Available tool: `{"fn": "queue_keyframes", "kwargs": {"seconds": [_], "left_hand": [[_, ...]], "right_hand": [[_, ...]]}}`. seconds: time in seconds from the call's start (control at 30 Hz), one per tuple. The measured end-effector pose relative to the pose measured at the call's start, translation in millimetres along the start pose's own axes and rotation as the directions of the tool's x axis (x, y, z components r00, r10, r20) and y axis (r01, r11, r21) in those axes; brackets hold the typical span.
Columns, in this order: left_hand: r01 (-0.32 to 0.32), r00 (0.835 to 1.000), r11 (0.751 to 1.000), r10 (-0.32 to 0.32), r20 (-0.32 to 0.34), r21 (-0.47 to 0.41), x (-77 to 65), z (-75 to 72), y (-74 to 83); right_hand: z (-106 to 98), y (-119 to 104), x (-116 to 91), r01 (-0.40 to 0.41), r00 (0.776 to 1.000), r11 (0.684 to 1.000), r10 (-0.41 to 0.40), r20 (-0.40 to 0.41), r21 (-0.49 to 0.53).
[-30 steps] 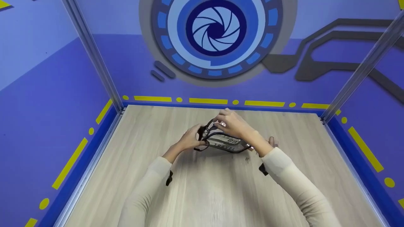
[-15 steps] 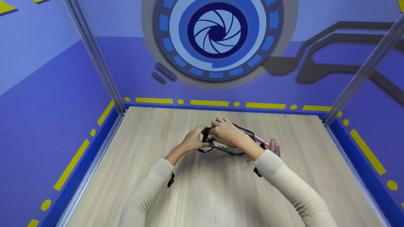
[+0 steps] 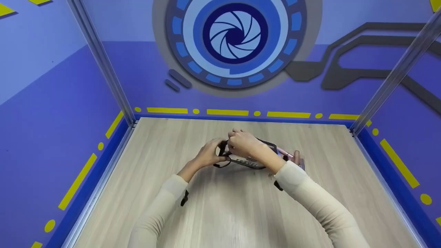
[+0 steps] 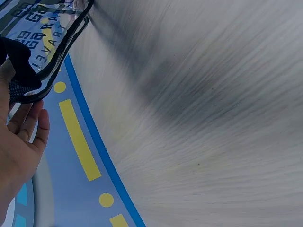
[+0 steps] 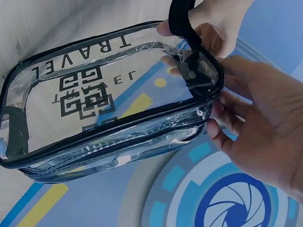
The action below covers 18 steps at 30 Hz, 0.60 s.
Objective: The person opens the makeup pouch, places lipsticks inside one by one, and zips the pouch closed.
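Note:
A clear toiletry bag (image 3: 246, 162) with black piping and TRAVEL lettering is held tilted above the table. My left hand (image 3: 208, 155) grips its left end, where a black strap (image 5: 182, 21) sticks out; in the left wrist view the fingers of that hand (image 4: 21, 137) lie along the bag's edge. Close beside it, my right hand (image 5: 262, 123) pinches the corner at the end of the zipper (image 5: 118, 143). The zipper line runs along the bag's side toward those fingers, which hide the slider. From the head view, the right hand covers much of the bag.
A pink tube (image 3: 285, 152) and a brown tube (image 3: 296, 156) are at the bag's right end, with a darker one beside them. Blue patterned panels (image 3: 213, 98) and metal posts (image 3: 106, 69) bound the wooden table (image 3: 227, 213) at back and sides.
My right hand has come down and left from above the bag to its left end, uncovering the tubes at the right. The left hand keeps its hold. Little differs over the last half second.

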<state>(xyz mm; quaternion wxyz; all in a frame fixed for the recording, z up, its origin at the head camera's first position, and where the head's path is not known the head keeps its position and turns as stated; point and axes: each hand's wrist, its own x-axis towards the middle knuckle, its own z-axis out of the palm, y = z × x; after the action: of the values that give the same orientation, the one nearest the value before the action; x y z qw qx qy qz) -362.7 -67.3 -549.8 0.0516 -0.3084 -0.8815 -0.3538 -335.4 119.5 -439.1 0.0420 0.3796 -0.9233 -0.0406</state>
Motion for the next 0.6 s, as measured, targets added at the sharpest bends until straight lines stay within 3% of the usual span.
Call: {"fn": "queue_keyframes", "kwargs": {"seconds": [0.33,0.6], "left_hand": [[-0.054,0.998,0.997,0.055,-0.013,0.046,-1.5,-1.5,0.5],[-0.061,0.998,0.996,0.061,0.003,0.068,-0.6,-2.1,1.8]], "right_hand": [[-6.7,-13.3,9.8,-0.163,0.985,0.986,0.162,0.053,0.024],[-9.0,-17.2,14.5,-0.174,0.981,0.984,0.177,0.076,-0.048]]}}
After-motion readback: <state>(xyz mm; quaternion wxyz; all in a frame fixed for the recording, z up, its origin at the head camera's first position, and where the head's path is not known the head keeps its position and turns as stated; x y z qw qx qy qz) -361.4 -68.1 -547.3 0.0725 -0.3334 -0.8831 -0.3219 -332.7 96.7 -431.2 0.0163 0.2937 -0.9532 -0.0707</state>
